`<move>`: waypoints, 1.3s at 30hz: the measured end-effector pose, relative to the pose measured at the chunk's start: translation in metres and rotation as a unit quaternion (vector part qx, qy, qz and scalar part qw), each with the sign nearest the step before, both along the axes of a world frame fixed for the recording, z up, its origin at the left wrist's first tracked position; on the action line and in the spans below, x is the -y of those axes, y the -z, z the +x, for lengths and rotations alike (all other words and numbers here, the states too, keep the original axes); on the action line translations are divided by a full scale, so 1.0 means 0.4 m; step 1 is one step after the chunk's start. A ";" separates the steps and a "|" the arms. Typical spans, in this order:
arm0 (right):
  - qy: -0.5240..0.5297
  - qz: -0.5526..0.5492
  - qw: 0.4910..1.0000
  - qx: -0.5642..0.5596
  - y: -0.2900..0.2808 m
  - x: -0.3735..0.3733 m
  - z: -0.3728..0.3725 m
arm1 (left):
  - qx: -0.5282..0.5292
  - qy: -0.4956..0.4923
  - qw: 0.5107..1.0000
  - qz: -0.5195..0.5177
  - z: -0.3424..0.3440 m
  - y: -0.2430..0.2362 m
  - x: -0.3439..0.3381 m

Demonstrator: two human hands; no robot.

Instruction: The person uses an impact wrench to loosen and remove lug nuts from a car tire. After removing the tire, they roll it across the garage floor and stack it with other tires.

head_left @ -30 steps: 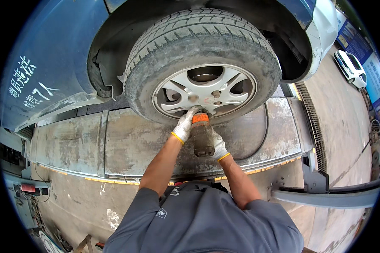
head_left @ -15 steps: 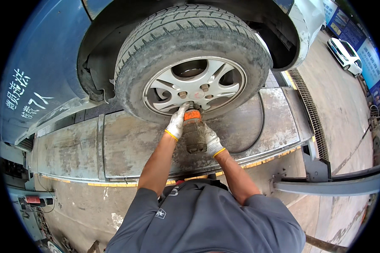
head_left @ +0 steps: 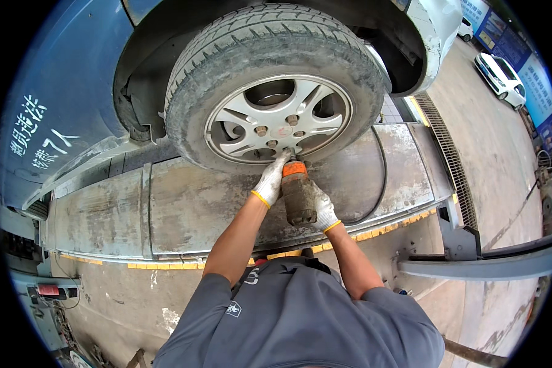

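A car wheel with a silver spoked rim [head_left: 279, 119] and a worn tyre [head_left: 270, 43] rests on a grey metal lift platform [head_left: 190, 202]. I hold a dark impact wrench with an orange band [head_left: 297, 193] against the lower part of the rim. My left hand [head_left: 270, 179], in a white glove, grips the wrench's front end by the orange band. The gloved right hand [head_left: 322, 211] is wrapped around the wrench body lower down. A black hose [head_left: 383, 178] curves over the platform to the right of the wrench.
The blue car body [head_left: 55, 104] fills the left side. A lift arm [head_left: 484, 264] lies on the concrete at right, beside a floor drain grate [head_left: 451, 153]. White cars [head_left: 500, 76] are parked far right. A red-marked device [head_left: 46, 290] sits at lower left.
The view has shifted closer to the wheel. Both hands stay on the wrench, its tip still at the lower rim.
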State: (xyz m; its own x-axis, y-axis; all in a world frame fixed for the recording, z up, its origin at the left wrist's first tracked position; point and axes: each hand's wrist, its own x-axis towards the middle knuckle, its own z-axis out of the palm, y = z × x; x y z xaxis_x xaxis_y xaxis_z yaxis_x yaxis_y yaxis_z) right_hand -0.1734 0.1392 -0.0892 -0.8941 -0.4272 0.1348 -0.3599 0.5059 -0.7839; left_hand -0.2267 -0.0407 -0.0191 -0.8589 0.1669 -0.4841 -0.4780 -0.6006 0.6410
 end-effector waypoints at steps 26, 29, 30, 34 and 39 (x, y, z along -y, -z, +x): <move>-0.021 -0.081 0.996 0.035 -0.048 -0.051 -0.119 | -0.105 0.011 0.991 0.085 -0.115 0.005 -0.067; -0.041 -0.133 0.987 0.081 -0.037 -0.054 -0.123 | -0.084 0.013 0.996 0.022 -0.112 -0.025 -0.070; -0.040 -0.136 0.988 0.065 -0.011 -0.052 -0.126 | -0.086 0.015 0.996 0.015 -0.109 -0.030 -0.071; -0.045 -0.067 0.997 -0.016 -0.045 -0.042 -0.127 | -0.083 0.008 0.997 0.004 -0.096 -0.055 -0.069; -0.026 -0.095 0.995 -0.023 -0.033 -0.043 -0.110 | -0.080 0.018 0.996 0.046 -0.109 -0.038 -0.071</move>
